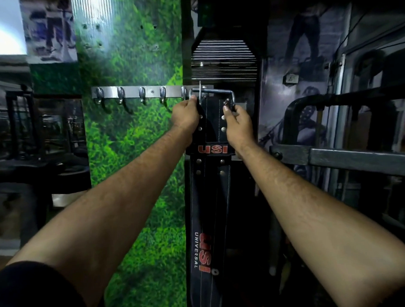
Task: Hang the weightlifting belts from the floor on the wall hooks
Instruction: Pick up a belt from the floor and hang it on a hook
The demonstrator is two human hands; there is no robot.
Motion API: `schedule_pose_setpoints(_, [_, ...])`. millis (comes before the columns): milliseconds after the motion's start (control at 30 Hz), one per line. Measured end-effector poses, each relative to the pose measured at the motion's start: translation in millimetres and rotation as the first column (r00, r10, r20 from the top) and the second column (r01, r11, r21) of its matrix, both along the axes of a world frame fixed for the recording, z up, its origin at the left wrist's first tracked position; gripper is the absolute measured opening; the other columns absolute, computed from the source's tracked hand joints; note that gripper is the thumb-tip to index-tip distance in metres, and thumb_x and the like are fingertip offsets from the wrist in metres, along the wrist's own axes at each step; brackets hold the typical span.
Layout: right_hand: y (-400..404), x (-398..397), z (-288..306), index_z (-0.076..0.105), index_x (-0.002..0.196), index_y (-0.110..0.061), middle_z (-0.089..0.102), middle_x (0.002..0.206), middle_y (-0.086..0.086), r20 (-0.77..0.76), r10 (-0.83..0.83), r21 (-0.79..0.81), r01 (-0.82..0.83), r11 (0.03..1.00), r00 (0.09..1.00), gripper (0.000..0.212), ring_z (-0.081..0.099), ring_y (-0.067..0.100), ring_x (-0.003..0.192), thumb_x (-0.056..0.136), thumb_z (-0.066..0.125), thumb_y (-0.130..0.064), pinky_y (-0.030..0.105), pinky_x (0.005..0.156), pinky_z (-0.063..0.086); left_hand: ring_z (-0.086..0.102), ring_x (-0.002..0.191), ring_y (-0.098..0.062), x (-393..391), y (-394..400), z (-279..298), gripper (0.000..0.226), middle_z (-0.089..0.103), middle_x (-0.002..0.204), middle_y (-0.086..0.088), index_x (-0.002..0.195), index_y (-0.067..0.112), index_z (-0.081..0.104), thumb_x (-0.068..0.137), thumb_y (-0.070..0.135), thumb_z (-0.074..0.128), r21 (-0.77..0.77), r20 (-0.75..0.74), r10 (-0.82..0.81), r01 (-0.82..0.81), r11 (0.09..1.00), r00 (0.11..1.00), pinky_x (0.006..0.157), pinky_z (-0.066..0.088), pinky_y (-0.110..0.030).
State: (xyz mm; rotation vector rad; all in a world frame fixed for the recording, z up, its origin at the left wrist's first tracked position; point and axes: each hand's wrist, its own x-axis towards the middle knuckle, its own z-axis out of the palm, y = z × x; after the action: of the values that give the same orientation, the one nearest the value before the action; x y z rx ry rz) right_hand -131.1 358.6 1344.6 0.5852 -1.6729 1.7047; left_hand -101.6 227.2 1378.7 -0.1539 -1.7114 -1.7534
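We hold the black USI weightlifting belt up at the right end of the hook rail, left hand and right hand clenched just under its steel buckle. It looks thick, stiff and fairly heavy, so the buckle frame seems the surest hold.

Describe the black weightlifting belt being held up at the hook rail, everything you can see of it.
The black leather-look weightlifting belt hangs straight down, with white stitching, metal rivets and red USI lettering above white UNIVERSAL. Its silver metal buckle sits at the top, level with the steel hook rail at its right end. The left hand and right hand grip its upper edges.
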Motion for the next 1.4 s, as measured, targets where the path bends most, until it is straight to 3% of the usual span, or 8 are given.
schedule_pose_setpoints(233, [-11.2, -21.6, -19.4, 0.061, 0.098, -0.022, 0.065, 0.083, -0.007, 0.082, 0.085, 0.000, -0.085, 0.996, 0.993, 0.011, 0.062, 0.006, 0.071, 0.101, 0.055, -0.031, 0.023, 0.057, 0.050, 0.069, 0.077, -0.028, -17.8, -8.9, -22.8, 0.041, 0.073, 0.085, -0.012, 0.094, 0.005, 0.071, 0.099, 0.040, 0.049, 0.016, 0.063, 0.048, -0.049, 0.999, 0.997, 0.075, 0.060, -0.046])
schedule_pose_setpoints(433, [-13.9, -20.0, -40.9, 0.062, 0.082, -0.024, 0.066, 0.078, -0.001, 0.106, 0.031, -0.051, -0.025, 0.998, 0.994, 0.024, 0.061, 0.016, 0.070, 0.094, 0.061, -0.044, 0.037, 0.065, 0.052, 0.071, 0.070, -0.015, -6.6, -9.5, -56.3, 0.037, 0.074, 0.085, -0.006, 0.104, 0.005, 0.070, 0.104, 0.033, 0.046, 0.062, -0.025, -0.127, 0.129, 0.990, 0.992, 0.064, 0.057, -0.029])
schedule_pose_setpoints(533, [-17.9, -3.7, -71.3, 0.068, 0.097, -0.009, 0.072, 0.094, 0.008, 0.132, 0.099, -0.157, -0.078, 0.985, 0.986, 0.036, 0.068, 0.025, 0.090, 0.096, 0.060, -0.044, 0.036, 0.072, 0.053, 0.074, 0.079, -0.019, -2.1, -6.8, -92.0, 0.038, 0.077, 0.091, -0.010, 0.098, 0.007, 0.073, 0.102, 0.036, 0.049, 0.124, -0.046, -0.170, 0.175, 0.977, 0.984, 0.073, 0.060, -0.034])
schedule_pose_setpoints(633, [-26.9, 8.1, -109.4, 0.067, 0.093, -0.022, 0.074, 0.097, -0.002, 0.151, 0.137, -0.268, -0.093, 0.959, 0.979, 0.029, 0.070, 0.020, 0.098, 0.096, 0.057, -0.049, 0.018, 0.074, 0.052, 0.072, 0.085, -0.021, 2.6, 0.0, -124.7, 0.043, 0.076, 0.096, -0.012, 0.103, 0.001, 0.071, 0.102, 0.036, 0.048, 0.222, -0.108, -0.176, 0.196, 0.955, 0.979, 0.077, 0.059, -0.032])
schedule_pose_setpoints(800, [-38.5, 0.8, -174.0, 0.066, 0.105, -0.009, 0.074, 0.101, 0.002, 0.103, 0.016, -0.088, -0.007, 0.996, 0.995, 0.050, 0.070, 0.013, 0.096, 0.087, 0.059, -0.055, 0.033, 0.090, 0.056, 0.061, 0.079, -0.021, 7.6, -1.2, -165.5, 0.055, 0.068, 0.085, -0.008, 0.097, 0.004, 0.067, 0.086, 0.057, 0.059, 0.182, -0.085, -0.112, 0.126, 0.975, 0.990, 0.072, 0.051, -0.034])
schedule_pose_setpoints(967, [-40.2, -8.9, -232.0, 0.066, 0.103, -0.007, 0.074, 0.095, 0.000, 0.218, 0.040, -0.004, -0.040, 0.999, 0.975, 0.031, 0.070, 0.010, 0.088, 0.092, 0.066, -0.036, 0.032, 0.082, 0.057, 0.062, 0.085, -0.020, 7.9, -9.2, -210.7, 0.008, 0.067, 0.087, -0.006, 0.088, 0.014, 0.063, 0.090, 0.019, 0.056, 0.103, -0.026, -0.137, 0.139, 0.985, 0.990, 0.080, 0.050, -0.036])
schedule_pose_setpoints(1100, [-37.8, -10.0, -272.9, 0.065, 0.099, -0.002, 0.073, 0.094, 0.014, 0.244, 0.040, 0.055, -0.055, 0.997, 0.969, 0.042, 0.070, 0.024, 0.089, 0.091, 0.065, -0.043, 0.035, 0.077, 0.056, 0.069, 0.087, -0.025, -3.4, -19.4, -264.2, 0.024, 0.071, 0.093, -0.019, 0.097, 0.002, 0.065, 0.095, 0.025, 0.059, -0.024, 0.084, -0.069, 0.071, 0.997, 0.994, 0.081, 0.057, -0.045])
schedule_pose_setpoints(1400, [-28.3, -12.1, -338.0, 0.055, 0.083, 0.002, 0.063, 0.074, 0.012, 0.340, -0.107, 0.213, 0.034, 0.976, 0.934, 0.048, 0.061, 0.020, 0.067, 0.093, 0.062, -0.045, 0.043, 0.067, 0.051, 0.070, 0.093, -0.035, -8.5, -14.6, -363.2, 0.039, 0.070, 0.101, -0.024, 0.105, -0.001, 0.061, 0.096, 0.036, 0.054, -0.023, 0.271, -0.068, 0.077, 0.997, 0.960, 0.084, 0.057, -0.052])
